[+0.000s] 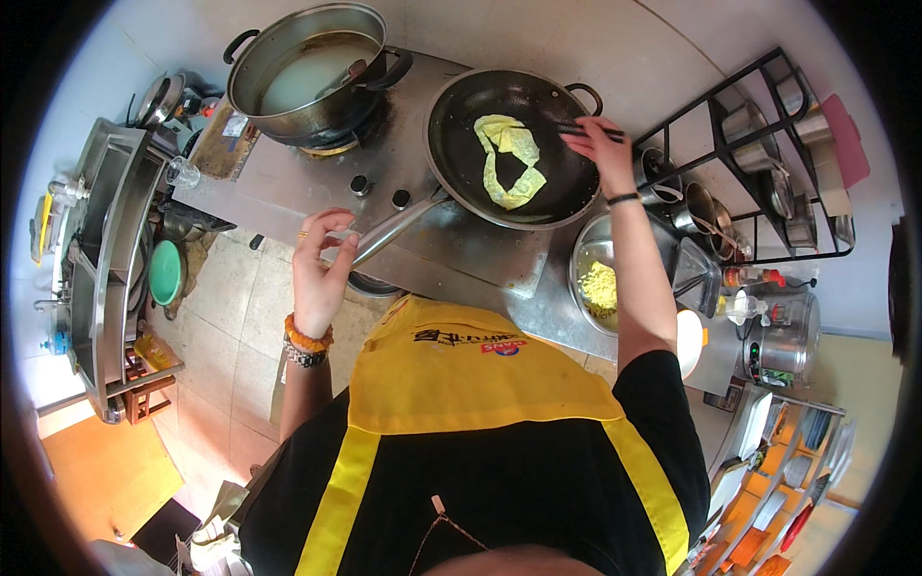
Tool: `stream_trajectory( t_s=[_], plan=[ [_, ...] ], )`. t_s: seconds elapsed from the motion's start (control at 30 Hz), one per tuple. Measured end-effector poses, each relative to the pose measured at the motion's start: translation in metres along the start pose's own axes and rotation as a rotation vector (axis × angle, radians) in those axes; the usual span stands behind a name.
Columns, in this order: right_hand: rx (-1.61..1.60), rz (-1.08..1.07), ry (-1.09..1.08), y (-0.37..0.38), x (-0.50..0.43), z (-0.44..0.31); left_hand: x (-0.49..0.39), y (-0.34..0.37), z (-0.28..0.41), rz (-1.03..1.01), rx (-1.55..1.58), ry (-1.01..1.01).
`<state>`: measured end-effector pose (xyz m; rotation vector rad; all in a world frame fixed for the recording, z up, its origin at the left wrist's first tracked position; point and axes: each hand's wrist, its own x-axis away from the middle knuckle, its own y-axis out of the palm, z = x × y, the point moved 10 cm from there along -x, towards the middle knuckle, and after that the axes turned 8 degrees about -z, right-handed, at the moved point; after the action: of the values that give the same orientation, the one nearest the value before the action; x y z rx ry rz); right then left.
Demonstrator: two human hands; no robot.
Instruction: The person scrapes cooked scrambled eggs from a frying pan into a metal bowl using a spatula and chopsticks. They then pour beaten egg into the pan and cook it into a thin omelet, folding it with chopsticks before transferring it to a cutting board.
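My right hand (601,151) grips a pair of dark chopsticks (569,128) over the right side of a black frying pan (461,115). Their tips reach toward a folded, ring-shaped piece of yellow-green egg or pancake (508,155) lying in the pan, with a gap at its middle. Whether they touch it is hard to tell. At the end of the pan's metal handle (403,227) is my left hand (323,252), its thumb and fingers apart and not closed around the handle. Under my right forearm, a steel bowl (585,241) contains a yellow shredded food (599,286).
A large steel pot (306,115) of cloudy liquid, with a utensil inside, stands on the left burner. Two stove knobs (401,199) sit near the pan handle. To the right are a black metal rack (720,151) with pots and a clear container (697,270). A sink (122,266) is at far left.
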<state>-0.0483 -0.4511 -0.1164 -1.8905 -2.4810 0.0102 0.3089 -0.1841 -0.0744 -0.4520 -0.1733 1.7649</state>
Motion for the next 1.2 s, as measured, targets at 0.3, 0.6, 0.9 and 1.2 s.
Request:
stream_trajectory(
  t_s=[0.3,0.6,0.9,1.2],
  plan=[
    [-0.053,0.225,0.208,-0.055,0.028,0.045,-0.005,0.008,-0.001,-0.026,-0.004,0.011],
    [-0.007,0.254,0.021,-0.062,0.034,0.016,-0.009,0.011,0.002,-0.035,0.013,0.009],
    [0.061,0.231,0.025,-0.068,0.032,0.019,-0.006,0.011,-0.001,-0.062,-0.035,0.012],
    [0.086,-0.018,0.07,0.004,0.028,0.029,-0.006,0.015,0.001,-0.039,0.013,0.026]
  ],
)
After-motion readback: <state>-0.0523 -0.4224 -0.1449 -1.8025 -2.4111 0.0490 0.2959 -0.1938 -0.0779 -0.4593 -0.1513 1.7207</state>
